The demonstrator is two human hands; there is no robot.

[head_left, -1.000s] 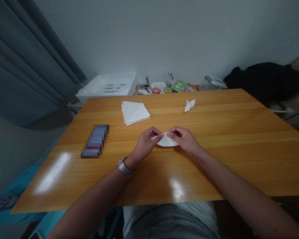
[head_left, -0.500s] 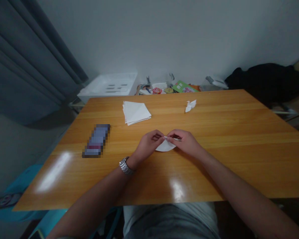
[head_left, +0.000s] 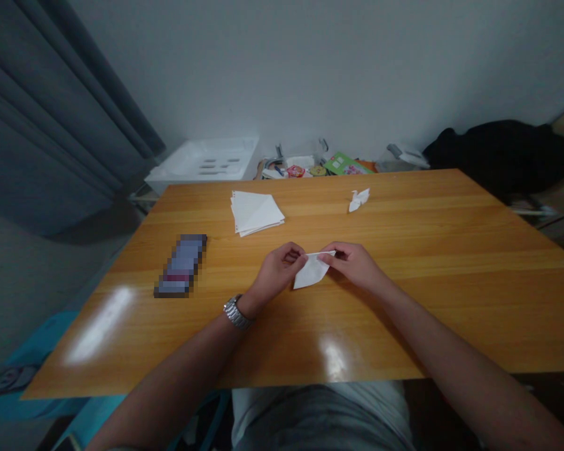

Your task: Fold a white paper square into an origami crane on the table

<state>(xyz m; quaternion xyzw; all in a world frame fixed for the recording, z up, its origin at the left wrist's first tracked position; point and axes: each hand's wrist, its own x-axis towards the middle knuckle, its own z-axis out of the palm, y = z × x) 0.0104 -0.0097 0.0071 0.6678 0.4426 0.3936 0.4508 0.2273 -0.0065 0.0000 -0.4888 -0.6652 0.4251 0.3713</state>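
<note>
Paper (head_left: 310,272) | white | straight far edge | pointed near corner

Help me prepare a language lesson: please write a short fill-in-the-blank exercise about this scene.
1. The left hand and right hand hold a folded white sheet of ____.
2. The silver watch band circles the wrist of the ____ hand.
3. The origami crane sits to the ____ of the sheet stack.
Missing words: paper; left; right.

Phone (head_left: 181,266) left of held paper (head_left: 311,270); sheets (head_left: 256,213), bird (head_left: 359,200) behind
</note>
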